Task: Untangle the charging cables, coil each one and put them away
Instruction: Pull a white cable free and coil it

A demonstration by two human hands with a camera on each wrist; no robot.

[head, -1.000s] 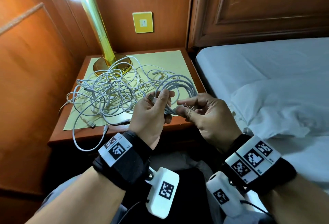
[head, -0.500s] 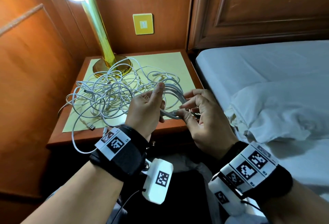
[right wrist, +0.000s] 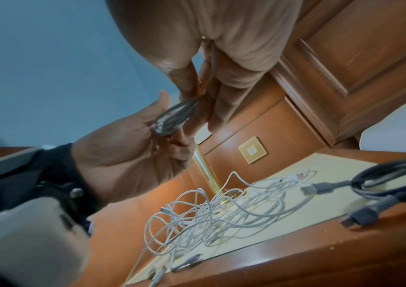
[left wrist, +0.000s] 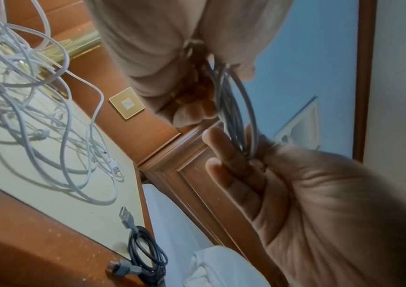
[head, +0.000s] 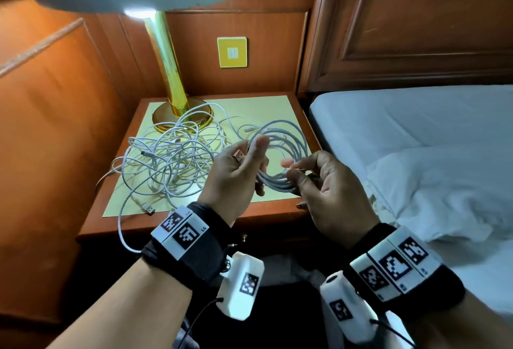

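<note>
Since a moment ago you have raised the coiled white cable [head: 280, 154] higher above the bench [head: 266, 211]. Your left hand [head: 236, 174] grips its loops, thumb up; your right hand [head: 324, 190] pinches the bundle's lower end. The tangled white cables [head: 169, 162] lie on the bench; your hands hide the dark cable [left wrist: 145, 256] from the head view.

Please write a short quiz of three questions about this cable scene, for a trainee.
1. True or false: both hands hold the coiled white cable.
2. Where does the dark grey coiled cable lie? A) on the bed B) at the edge of the wooden nightstand C) on the floor
3. Fill in: the loose white cable tangle lies beside the base of the gold ___.

Key: 1 true; 2 B; 3 lamp.
</note>
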